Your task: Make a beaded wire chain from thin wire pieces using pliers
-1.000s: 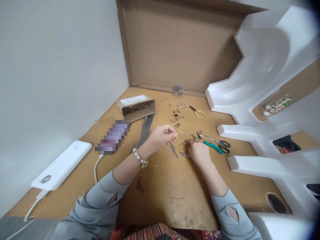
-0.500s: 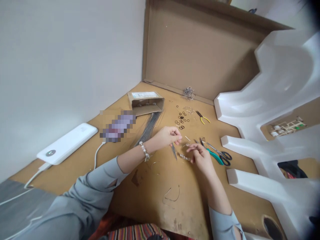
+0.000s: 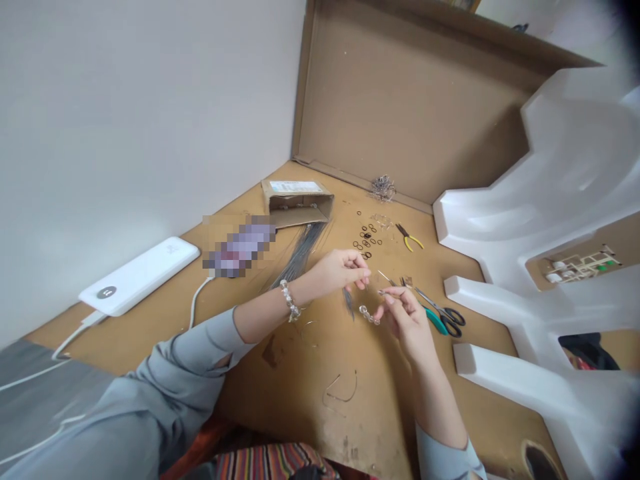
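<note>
My left hand, with a clear bead bracelet on its wrist, hovers over the table with thumb and fingertips pinched. Whatever they hold is too small to make out. Close on its right, my right hand pinches a short strand of clear beads, which curves down past the fingers. Below my left hand some thin grey wires stick out. Behind my right hand are teal-handled pliers, partly covered, and black-handled scissors.
Dark rings, yellow-handled pliers and a tangle of wire lie farther back. A small open carton stands near a wire bundle. Left are a blurred phone-like object and a white power bank. White foam borders the right.
My right hand has lifted off the table with the bead strand and turned toward my left hand. The left hand stays pinched. The whole view has swung left.
</note>
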